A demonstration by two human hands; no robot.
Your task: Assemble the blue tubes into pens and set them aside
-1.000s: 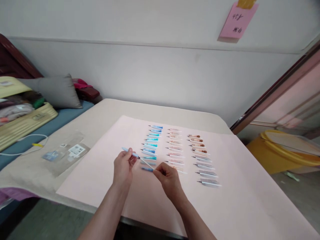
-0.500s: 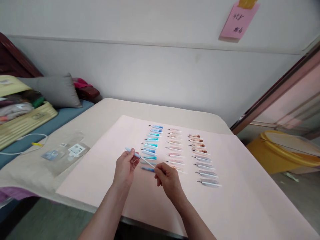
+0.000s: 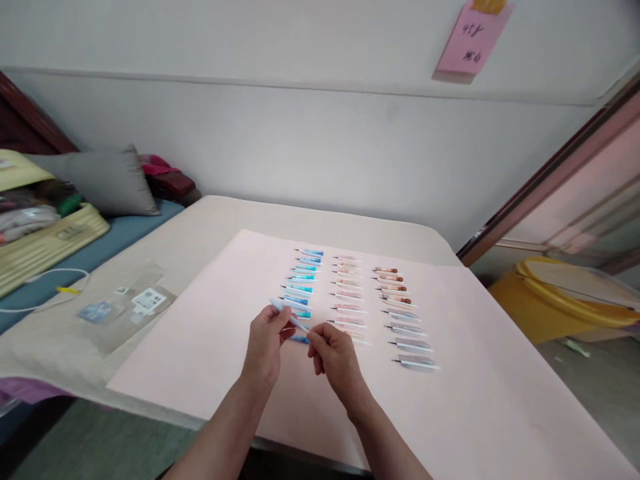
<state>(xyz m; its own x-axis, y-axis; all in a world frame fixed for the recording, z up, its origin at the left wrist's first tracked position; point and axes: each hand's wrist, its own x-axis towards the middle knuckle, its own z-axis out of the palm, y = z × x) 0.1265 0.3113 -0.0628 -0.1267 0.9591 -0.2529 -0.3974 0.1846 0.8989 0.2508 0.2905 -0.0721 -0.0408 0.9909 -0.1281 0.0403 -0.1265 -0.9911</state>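
Between the fingers of my left hand [image 3: 266,343] is a pale blue pen barrel [image 3: 275,305], tilted down towards the right. A thin white pen refill [image 3: 301,327] runs out of its lower end, and my right hand [image 3: 337,353] pinches the refill's far end. Both hands are over the near end of a column of blue pens [image 3: 302,289] on the pink sheet [image 3: 210,320]. Beside it lie a column of pale pink and peach pens [image 3: 349,295] and one of brown and grey pens [image 3: 406,329], with dark tips pointing left.
The cream-covered table [image 3: 320,217] meets a white wall behind. Clear plastic packaging [image 3: 125,310] lies at left. Further left are a yellowish basket [image 3: 60,233] and a grey pillow [image 3: 100,180]. A yellow tub [image 3: 525,300] stands on the floor at right.
My left hand has moved right with the pen barrel, closer to my right hand. Less of the white refill shows between them. My right hand has hardly moved.
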